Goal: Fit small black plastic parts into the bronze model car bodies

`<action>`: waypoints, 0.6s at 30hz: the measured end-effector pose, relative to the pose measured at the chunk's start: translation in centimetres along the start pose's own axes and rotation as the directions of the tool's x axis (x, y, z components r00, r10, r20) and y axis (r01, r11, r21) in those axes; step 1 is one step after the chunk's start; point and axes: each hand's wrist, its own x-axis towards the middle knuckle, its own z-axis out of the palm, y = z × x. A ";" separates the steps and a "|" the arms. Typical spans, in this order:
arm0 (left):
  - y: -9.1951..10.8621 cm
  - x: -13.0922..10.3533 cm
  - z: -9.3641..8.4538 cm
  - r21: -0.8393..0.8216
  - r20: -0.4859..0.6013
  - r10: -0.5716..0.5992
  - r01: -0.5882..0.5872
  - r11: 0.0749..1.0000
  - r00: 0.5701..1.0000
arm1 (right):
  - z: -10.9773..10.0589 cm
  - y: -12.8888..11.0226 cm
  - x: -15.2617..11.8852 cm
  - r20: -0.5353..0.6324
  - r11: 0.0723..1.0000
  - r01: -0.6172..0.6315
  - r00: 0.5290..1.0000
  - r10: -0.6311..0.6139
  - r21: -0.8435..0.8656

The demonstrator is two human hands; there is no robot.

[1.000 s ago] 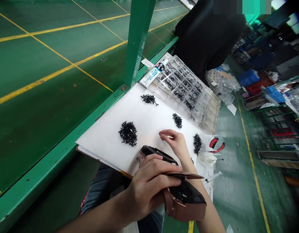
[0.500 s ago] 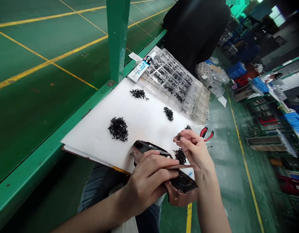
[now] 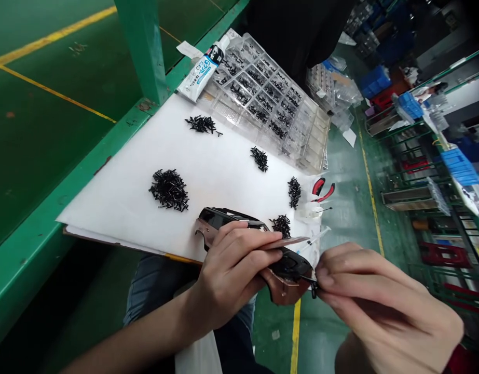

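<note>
My left hand (image 3: 235, 259) is wrapped around a copper and black model car body (image 3: 288, 291), held at the near edge of the white board. A thin copper-coloured panel (image 3: 293, 242) juts out under its fingers. At the car's right end, my right hand (image 3: 379, 296) has its thumb and fingers pinched on a small black part (image 3: 314, 286), touching or very close to the body. The part's exact shape is hidden by the fingertips. Beyond the car lie piles of tiny black parts, the closest being one pile (image 3: 281, 226) just behind the panel.
A white board (image 3: 118, 202) carries several black piles, the largest pile (image 3: 169, 189) at left. Behind stand a clear compartment tray (image 3: 258, 88) and a glue tube (image 3: 202, 72). Red-handled pliers (image 3: 323, 190) lie at the right edge. A green post (image 3: 141, 47) rises behind the board.
My right hand has moved from above the black piles down and right to the car's end, bringing the small black part there. My left hand still holds the car body. The view has shifted.
</note>
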 end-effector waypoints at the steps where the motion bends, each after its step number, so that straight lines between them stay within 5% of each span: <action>1: 0.0 0.0 0.0 0.006 0.007 0.000 0.000 1.000 1.000 | 0.1 0.1 0.2 0.023 1.000 0.018 1.000 -0.017 -0.012; 12: 0.4 0.1 -0.1 0.033 0.045 -0.005 0.004 0.999 0.999 | -1.3 -0.8 2.0 0.323 0.985 0.155 0.938 -0.124 -0.072; 18: 0.3 0.0 -0.2 0.051 0.080 0.014 -0.018 0.999 0.997 | -1.6 -0.7 2.1 0.359 0.992 0.112 0.929 -0.087 -0.051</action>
